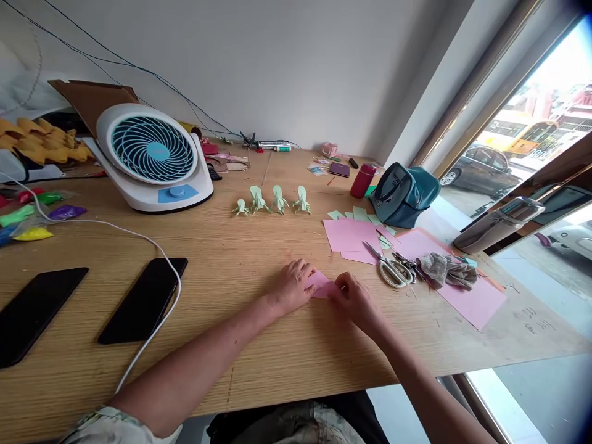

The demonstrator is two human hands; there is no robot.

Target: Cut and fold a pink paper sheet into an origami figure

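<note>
A small piece of pink paper (319, 283) lies on the wooden table, folded at least in part. My left hand (292, 287) is closed over its left side, thumb along the near edge and fingers curled at the far side. My right hand (355, 298) pinches the right end of the paper between thumb and fingertips; the exact grip is partly hidden. Beyond the hands, several folded light-green paper figures (278, 200) stand in a row.
To the right lie pink sheets (352, 235), scissors (394, 271), a grey cloth (446, 270), a teal cap (404, 192), a red bottle (363, 180) and a steel flask (497, 225). Leftward are a fan (155, 157), two black phones (143, 302) and a white cable (178, 287).
</note>
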